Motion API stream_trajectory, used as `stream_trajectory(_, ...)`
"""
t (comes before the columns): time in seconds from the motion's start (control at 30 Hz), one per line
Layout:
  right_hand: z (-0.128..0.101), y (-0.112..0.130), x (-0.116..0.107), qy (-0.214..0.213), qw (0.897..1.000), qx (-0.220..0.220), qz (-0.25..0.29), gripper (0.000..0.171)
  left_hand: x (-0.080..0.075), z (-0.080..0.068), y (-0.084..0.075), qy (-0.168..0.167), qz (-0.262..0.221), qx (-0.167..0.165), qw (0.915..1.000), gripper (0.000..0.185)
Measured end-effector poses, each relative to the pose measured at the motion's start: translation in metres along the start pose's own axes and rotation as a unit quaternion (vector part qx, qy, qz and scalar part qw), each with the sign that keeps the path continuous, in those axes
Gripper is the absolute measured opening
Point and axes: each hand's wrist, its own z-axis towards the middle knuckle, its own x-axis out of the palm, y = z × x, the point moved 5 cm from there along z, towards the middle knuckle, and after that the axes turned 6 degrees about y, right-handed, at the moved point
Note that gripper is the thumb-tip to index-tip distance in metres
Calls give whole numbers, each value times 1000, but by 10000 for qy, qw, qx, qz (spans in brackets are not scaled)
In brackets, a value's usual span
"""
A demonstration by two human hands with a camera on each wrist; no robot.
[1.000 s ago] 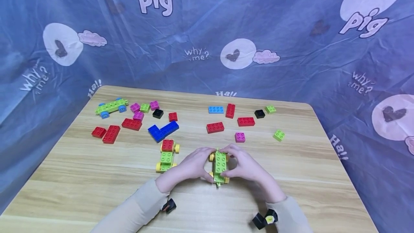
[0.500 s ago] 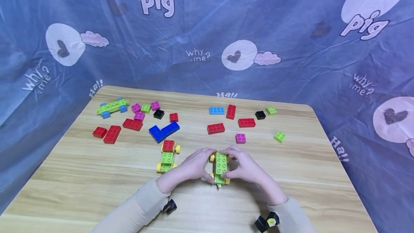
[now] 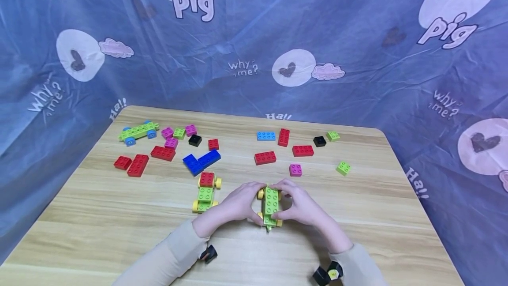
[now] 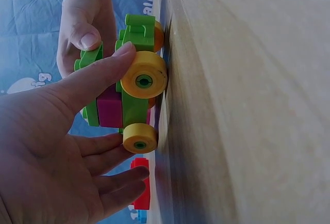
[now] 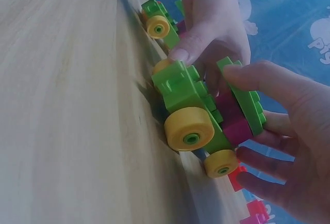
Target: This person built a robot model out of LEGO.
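Looking far beyond both hands now, to a wide blue cloth (image 3: 222,30) printed with white lettering and pink clouds. Down beneath the hands, onto a wood-grain table (image 3: 246,259). And gripping, low by the yellow wheels, with the left hand (image 3: 240,201), thumb at the near wheel and fingers at the far one! Pinching end to end with the right hand (image 3: 298,204), thumb and fingers on a green top brick (image 5: 245,100). Caught right between the two: a green car (image 3: 270,206), upright, wheels down, with a magenta block (image 4: 110,108) under that top brick.

Over to the left hand's outer side, to a second car (image 3: 205,194), green with a red brick at its far end, partly behind the wrist. Farther out that way, to a green chassis (image 3: 136,132) on blue wheels. Nearer, beyond the left hand, to two dark blue bricks (image 3: 209,158), touching. Straight beyond the hands, to a long red brick (image 3: 265,158). Then smallest, just past the right hand: a magenta brick (image 3: 295,170), with a lime brick (image 3: 343,168) farther to its outer side.
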Motion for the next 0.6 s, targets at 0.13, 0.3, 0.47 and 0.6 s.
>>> stream_trajectory(0.13, 0, 0, 1, -2, 10000, -54, 23, 67, 0, 0, 0, 0, -15, -3, 10000, 101)
stream_trajectory(0.3, 0, -2, 0, 36, 10000, 32, 39, 67, 0, 0, -1, 24, -13, -3, 10000, 100)
stream_trajectory(0.47, 1, -1, 0, 75, 10000, 44, 24, 67, -1, -1, -2, 29, 49, 17, 10000, 102)
stream_trajectory(0.6, 1, -1, 0, 95, 10000, -5, 17, 67, -6, -5, -6, -131, 73, 140, 9998, 101)
